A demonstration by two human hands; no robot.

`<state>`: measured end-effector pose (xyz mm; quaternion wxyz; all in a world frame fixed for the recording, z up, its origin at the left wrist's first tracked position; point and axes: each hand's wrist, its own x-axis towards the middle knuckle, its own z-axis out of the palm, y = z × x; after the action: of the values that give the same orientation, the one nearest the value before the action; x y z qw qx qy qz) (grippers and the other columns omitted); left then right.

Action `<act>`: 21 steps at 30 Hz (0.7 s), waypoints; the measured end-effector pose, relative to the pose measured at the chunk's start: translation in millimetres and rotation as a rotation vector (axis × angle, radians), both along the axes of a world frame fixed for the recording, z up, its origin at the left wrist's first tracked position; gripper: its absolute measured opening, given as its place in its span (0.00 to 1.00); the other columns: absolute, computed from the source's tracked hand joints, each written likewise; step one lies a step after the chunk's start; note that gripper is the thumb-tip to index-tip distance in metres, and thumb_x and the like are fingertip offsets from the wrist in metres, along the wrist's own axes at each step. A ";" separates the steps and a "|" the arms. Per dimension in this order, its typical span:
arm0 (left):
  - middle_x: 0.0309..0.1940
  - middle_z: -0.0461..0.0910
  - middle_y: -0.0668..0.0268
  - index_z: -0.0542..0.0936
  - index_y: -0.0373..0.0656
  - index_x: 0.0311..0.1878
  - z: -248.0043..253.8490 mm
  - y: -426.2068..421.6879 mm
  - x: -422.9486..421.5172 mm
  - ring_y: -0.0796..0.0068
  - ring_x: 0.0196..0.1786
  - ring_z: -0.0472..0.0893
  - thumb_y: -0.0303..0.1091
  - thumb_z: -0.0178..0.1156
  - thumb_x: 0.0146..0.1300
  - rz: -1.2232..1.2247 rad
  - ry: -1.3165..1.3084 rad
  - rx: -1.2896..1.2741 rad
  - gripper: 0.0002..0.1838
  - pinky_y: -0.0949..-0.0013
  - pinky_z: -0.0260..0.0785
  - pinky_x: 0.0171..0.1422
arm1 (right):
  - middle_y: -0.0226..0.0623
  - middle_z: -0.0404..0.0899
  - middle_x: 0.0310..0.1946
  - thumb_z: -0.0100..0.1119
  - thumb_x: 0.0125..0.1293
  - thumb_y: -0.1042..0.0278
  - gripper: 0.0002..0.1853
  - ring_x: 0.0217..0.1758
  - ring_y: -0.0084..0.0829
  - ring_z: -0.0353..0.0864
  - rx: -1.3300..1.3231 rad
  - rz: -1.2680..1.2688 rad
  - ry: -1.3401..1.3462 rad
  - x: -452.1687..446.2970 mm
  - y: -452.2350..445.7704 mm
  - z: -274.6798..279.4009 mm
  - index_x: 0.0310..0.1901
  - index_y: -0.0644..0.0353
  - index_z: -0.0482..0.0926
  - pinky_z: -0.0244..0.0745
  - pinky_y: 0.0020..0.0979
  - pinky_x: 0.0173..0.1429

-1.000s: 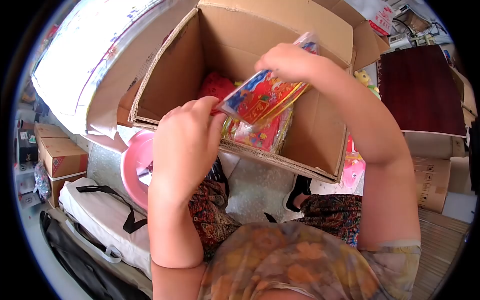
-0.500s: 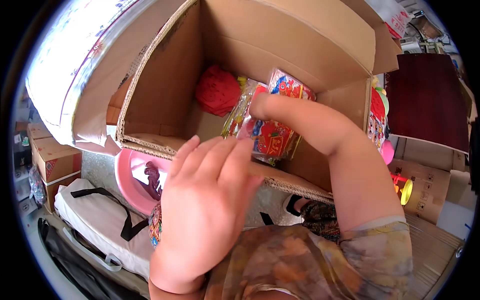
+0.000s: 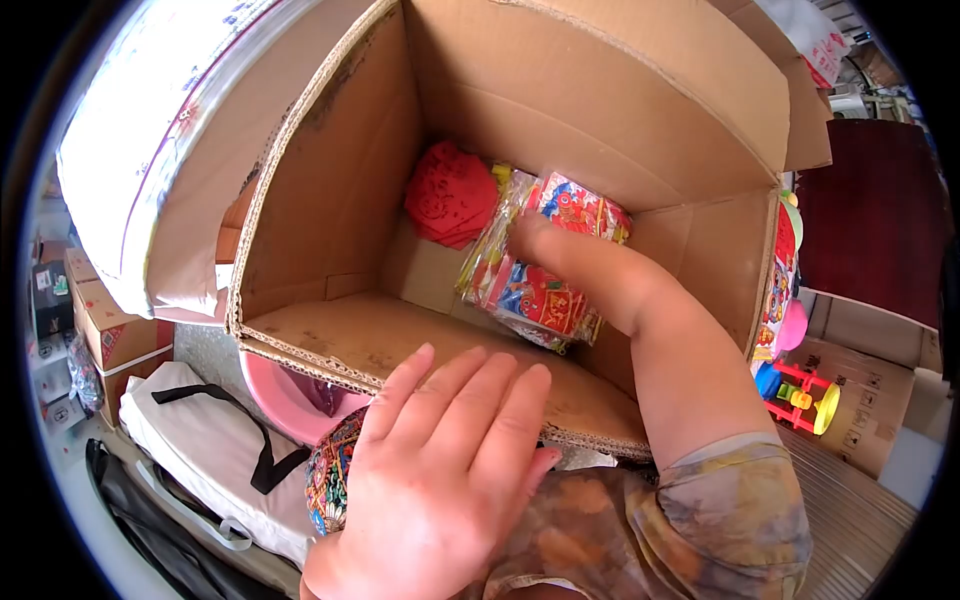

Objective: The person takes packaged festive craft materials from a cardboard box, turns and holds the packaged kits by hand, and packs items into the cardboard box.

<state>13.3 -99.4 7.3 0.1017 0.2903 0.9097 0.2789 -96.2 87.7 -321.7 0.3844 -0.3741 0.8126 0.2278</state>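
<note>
My right hand [image 3: 533, 238] reaches down into a large cardboard box [image 3: 600, 90] and touches a pile of glossy plastic packets [image 3: 545, 298] printed in red, blue and white. Its fingers point down among the packets and are mostly hidden, so their grip does not show. To the left of the pile, on the box floor, lies a crumpled red bundle [image 3: 452, 195]. Nearer to me, my left hand [image 3: 440, 460] is palm down with its fingers stretched out and nothing in it. Its fingertips overlap the box's near edge in the picture; contact is unclear.
A pink basin [image 3: 275, 395] is below the box's near left edge. Left of it lie a white bag with black straps [image 3: 215, 440] and a carton [image 3: 110, 320]. On the right are a colourful plastic toy [image 3: 798, 396], a dark red board [image 3: 865, 220] and another carton [image 3: 855, 390].
The view has shifted, showing more of the box's inside. My left hand appears lower and further right, away from the packets. My right hand stays at the pile, whose packets now look flatter.
</note>
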 end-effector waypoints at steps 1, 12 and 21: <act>0.41 0.75 0.58 0.74 0.38 0.43 -0.6 0.4 0.1 0.58 0.46 0.74 0.34 0.61 0.44 -0.003 0.005 0.006 0.20 0.55 0.62 0.54 | 0.37 0.71 0.50 0.52 0.53 0.67 0.15 0.53 0.33 0.70 -0.004 -0.001 -0.003 4.0 1.8 -0.8 0.44 0.53 0.77 0.65 0.34 0.53; 0.43 0.74 0.60 0.72 0.41 0.48 -3.2 0.5 2.0 0.63 0.48 0.72 0.32 0.59 0.46 -0.012 0.035 0.075 0.22 0.58 0.60 0.56 | 0.41 0.61 0.56 0.54 0.50 0.59 0.29 0.61 0.38 0.57 -0.423 -0.057 0.052 10.2 -23.6 -4.8 0.55 0.58 0.65 0.51 0.42 0.63; 0.40 0.74 0.58 0.71 0.37 0.47 -5.1 3.6 -1.4 0.61 0.45 0.73 0.34 0.61 0.43 -0.080 -0.021 0.078 0.24 0.57 0.61 0.54 | 0.40 0.60 0.58 0.54 0.47 0.43 0.36 0.64 0.38 0.53 -0.270 -0.227 0.016 36.8 -46.8 2.5 0.57 0.52 0.63 0.32 0.50 0.66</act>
<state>11.8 -95.8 2.2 0.1107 0.3272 0.8847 0.3131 -59.4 40.9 -319.3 0.3478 -0.3263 0.8758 0.0748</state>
